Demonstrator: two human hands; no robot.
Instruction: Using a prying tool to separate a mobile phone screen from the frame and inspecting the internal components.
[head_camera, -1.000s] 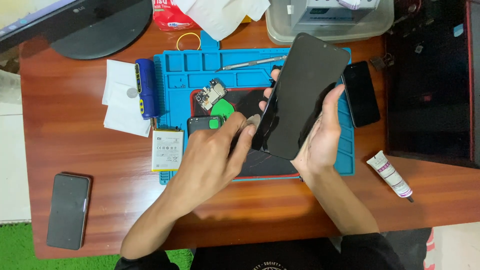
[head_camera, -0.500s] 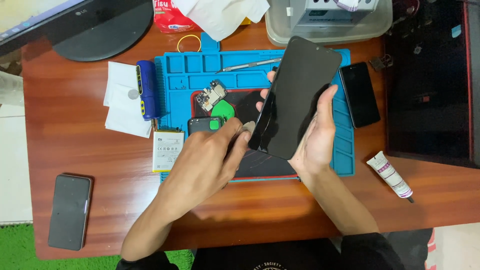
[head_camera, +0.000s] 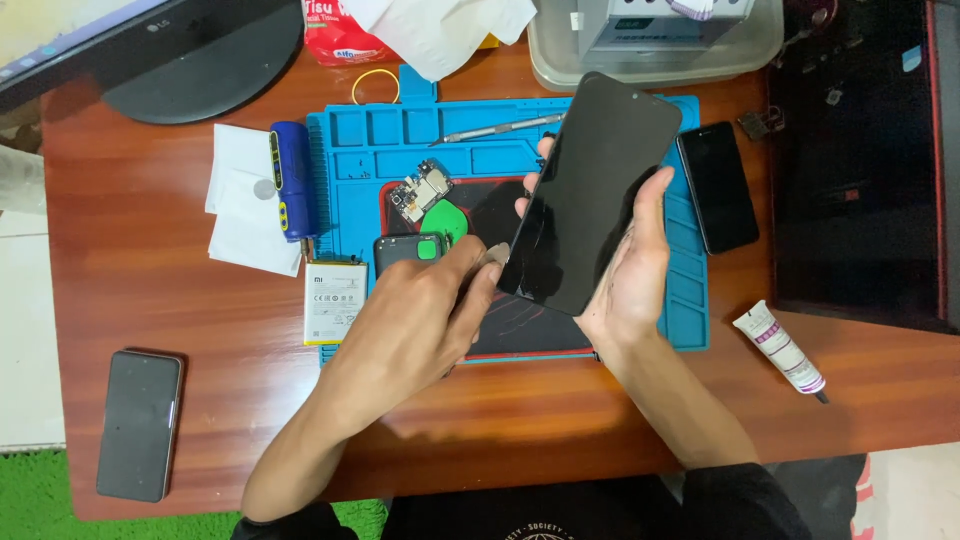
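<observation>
We held the dark phone panel (head_camera: 595, 190) up off the blue work mat (head_camera: 350, 200), tilted so its top leaned toward 1 o'clock. Our right hand (head_camera: 625, 275) cradled it from behind, thumb along the right edge and fingertips showing past the left edge. Our left hand (head_camera: 415, 315) was pinched narrow at the panel's lower corner, at about 7 o'clock on the panel. It seemed to grip a small pale pick (head_camera: 493, 255) against that edge, though the piece was too small for us to be sure.

We judged the step in hand to be working at the panel's lower edge with that pinched tip. The next move would call for a steady right-hand hold and light pressure along the seam, so the thin panel did not flex.

Beneath the panel, a circuit board (head_camera: 418, 192) lay on the mat beside a green piece (head_camera: 445, 218). A battery (head_camera: 335, 300) lay at the mat's 8 o'clock corner. A second dark phone (head_camera: 718, 187) lay at the mat's 3 o'clock edge, and a white tube (head_camera: 780, 348) lay at 4 o'clock on the wooden table (head_camera: 150, 290).
</observation>
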